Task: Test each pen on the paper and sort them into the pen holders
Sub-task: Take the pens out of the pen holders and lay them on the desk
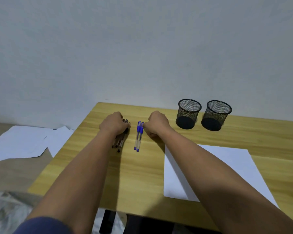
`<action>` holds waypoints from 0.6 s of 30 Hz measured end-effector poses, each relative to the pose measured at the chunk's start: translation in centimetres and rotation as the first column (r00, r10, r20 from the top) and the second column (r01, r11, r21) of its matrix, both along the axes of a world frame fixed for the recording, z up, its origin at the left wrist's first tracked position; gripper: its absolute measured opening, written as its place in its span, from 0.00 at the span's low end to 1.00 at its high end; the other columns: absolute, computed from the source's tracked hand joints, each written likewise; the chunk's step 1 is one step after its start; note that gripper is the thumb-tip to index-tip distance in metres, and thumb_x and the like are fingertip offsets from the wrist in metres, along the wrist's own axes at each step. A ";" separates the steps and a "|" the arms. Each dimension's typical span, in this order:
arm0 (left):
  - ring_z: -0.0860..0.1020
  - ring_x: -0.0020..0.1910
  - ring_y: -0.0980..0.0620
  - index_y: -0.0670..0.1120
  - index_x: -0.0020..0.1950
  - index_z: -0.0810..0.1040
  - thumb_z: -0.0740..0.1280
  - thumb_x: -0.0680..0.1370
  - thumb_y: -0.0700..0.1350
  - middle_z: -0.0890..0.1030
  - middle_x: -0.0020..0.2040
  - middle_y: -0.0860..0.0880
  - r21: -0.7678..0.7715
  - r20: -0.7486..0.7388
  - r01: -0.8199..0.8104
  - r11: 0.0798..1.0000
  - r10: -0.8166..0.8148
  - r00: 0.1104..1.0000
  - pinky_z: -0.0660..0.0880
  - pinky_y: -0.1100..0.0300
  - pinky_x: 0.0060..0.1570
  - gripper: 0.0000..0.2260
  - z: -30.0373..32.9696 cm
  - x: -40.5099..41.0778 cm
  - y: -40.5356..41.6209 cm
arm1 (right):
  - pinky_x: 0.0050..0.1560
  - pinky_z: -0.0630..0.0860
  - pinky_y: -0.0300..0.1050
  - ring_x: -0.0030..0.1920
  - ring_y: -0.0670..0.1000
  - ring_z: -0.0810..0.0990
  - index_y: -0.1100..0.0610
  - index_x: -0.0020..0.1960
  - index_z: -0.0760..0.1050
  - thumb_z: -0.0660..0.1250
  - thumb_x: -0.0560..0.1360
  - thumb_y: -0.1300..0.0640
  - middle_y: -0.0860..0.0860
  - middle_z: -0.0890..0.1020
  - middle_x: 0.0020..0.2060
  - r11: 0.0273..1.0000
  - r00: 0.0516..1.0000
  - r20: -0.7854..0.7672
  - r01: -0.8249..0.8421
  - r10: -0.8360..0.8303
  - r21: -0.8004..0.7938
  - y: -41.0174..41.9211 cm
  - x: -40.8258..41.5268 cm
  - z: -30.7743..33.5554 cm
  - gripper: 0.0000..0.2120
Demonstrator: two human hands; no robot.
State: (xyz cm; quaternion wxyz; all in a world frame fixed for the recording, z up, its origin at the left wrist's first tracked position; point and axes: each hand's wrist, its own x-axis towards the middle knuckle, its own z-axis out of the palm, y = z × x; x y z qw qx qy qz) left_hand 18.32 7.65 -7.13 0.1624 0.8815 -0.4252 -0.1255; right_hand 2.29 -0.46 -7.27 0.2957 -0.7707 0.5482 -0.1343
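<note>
Two blue-capped pens (138,136) lie side by side on the wooden table (142,179). My right hand (156,124) sits just to their right, fingers curled, touching the cap end of the nearer one. My left hand (115,123) is curled over a bundle of black pens (120,143), whose lower ends stick out beneath it. A white sheet of paper (227,159) lies to the right, partly under my right forearm. Two black mesh pen holders (188,113) (216,117) stand at the back right, both looking empty.
White sheets (19,144) lie on a lower surface left of the table. A dark object (108,222) sits below the table's front edge. A plain wall rises behind the table.
</note>
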 end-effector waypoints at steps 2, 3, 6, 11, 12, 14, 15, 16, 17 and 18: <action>0.79 0.56 0.44 0.49 0.68 0.73 0.71 0.75 0.60 0.81 0.60 0.47 -0.019 0.035 -0.005 1.000 0.006 0.999 0.77 0.51 0.52 0.26 0.0 -0.1 0.5 | 0.32 0.74 0.42 0.34 0.59 0.80 0.57 0.38 0.73 0.74 0.74 0.55 0.55 0.80 0.35 1.000 1.000 0.000 -0.002 0.002 -0.006 0.3 -0.3 0.2 0.12; 0.79 0.56 0.45 0.49 0.68 0.74 0.70 0.76 0.59 0.81 0.59 0.47 -0.030 0.044 -0.008 1.000 0.009 0.999 0.77 0.51 0.51 0.24 0.0 -0.1 0.7 | 0.35 0.78 0.44 0.35 0.59 0.82 0.58 0.40 0.74 0.74 0.75 0.55 0.55 0.81 0.37 1.000 1.000 -0.002 -0.003 0.003 -0.008 0.4 -0.4 0.3 0.11; 0.80 0.54 0.45 0.49 0.66 0.75 0.69 0.77 0.56 0.82 0.56 0.48 -0.047 0.050 -0.017 0.999 0.020 0.999 0.77 0.51 0.49 0.21 -0.1 -0.1 1.3 | 0.45 0.87 0.56 0.40 0.61 0.86 0.59 0.48 0.80 0.74 0.74 0.53 0.56 0.84 0.43 1.000 1.000 -0.003 -0.024 0.024 0.004 1.0 -0.6 0.4 0.10; 0.79 0.56 0.45 0.50 0.67 0.76 0.69 0.77 0.54 0.81 0.60 0.47 -0.068 0.066 -0.027 0.997 0.032 0.997 0.74 0.53 0.45 0.19 0.0 -0.4 2.1 | 0.43 0.88 0.56 0.40 0.59 0.87 0.58 0.46 0.81 0.76 0.71 0.51 0.55 0.86 0.41 0.999 0.999 -0.014 -0.050 0.050 0.014 2.1 -0.4 0.2 0.11; 0.79 0.56 0.45 0.50 0.66 0.76 0.69 0.77 0.53 0.81 0.60 0.47 -0.072 0.064 -0.030 0.997 0.035 0.997 0.74 0.54 0.45 0.18 0.0 -0.4 2.2 | 0.42 0.87 0.54 0.41 0.59 0.86 0.59 0.46 0.81 0.77 0.71 0.50 0.55 0.85 0.40 0.998 0.998 -0.016 -0.054 0.054 0.011 2.2 -0.4 0.1 0.13; 0.80 0.55 0.45 0.51 0.65 0.77 0.69 0.77 0.53 0.81 0.59 0.48 -0.077 0.063 -0.029 0.997 0.034 0.997 0.74 0.54 0.45 0.17 -0.1 -0.3 2.3 | 0.37 0.80 0.48 0.42 0.59 0.85 0.58 0.47 0.80 0.79 0.71 0.45 0.54 0.85 0.41 0.998 0.998 -0.034 -0.061 0.062 0.014 2.6 -0.3 0.0 0.18; 0.80 0.55 0.45 0.51 0.65 0.77 0.69 0.77 0.53 0.81 0.59 0.48 -0.080 0.065 -0.026 0.996 0.031 0.997 0.73 0.54 0.45 0.17 -0.1 -0.3 2.3 | 0.36 0.76 0.45 0.42 0.58 0.84 0.58 0.46 0.79 0.80 0.71 0.44 0.54 0.84 0.40 0.998 0.997 -0.043 -0.065 0.066 0.013 2.7 -0.3 0.0 0.19; 0.80 0.55 0.45 0.51 0.65 0.77 0.69 0.77 0.53 0.81 0.59 0.48 -0.083 0.070 -0.023 0.996 0.029 0.997 0.73 0.54 0.45 0.17 -0.1 -0.4 2.4 | 0.35 0.72 0.44 0.41 0.58 0.82 0.57 0.44 0.77 0.79 0.71 0.44 0.53 0.82 0.39 0.998 0.996 -0.049 -0.069 0.070 0.010 2.8 -0.3 -0.1 0.19; 0.80 0.55 0.45 0.51 0.65 0.77 0.68 0.77 0.53 0.81 0.59 0.48 -0.087 0.076 -0.018 0.996 0.025 0.997 0.73 0.54 0.44 0.17 -0.1 -0.4 2.4 | 0.33 0.70 0.44 0.40 0.58 0.81 0.56 0.41 0.75 0.79 0.72 0.45 0.53 0.80 0.37 0.998 0.996 -0.054 -0.069 0.069 0.005 3.0 -0.3 -0.1 0.18; 0.79 0.55 0.46 0.51 0.65 0.77 0.68 0.77 0.52 0.81 0.59 0.49 -0.091 0.081 -0.013 0.996 0.021 0.996 0.73 0.54 0.44 0.17 -0.1 -0.5 2.5 | 0.32 0.68 0.43 0.40 0.58 0.80 0.55 0.40 0.73 0.78 0.73 0.46 0.52 0.79 0.36 0.998 0.996 -0.058 -0.063 0.063 -0.004 3.2 -0.4 -0.1 0.17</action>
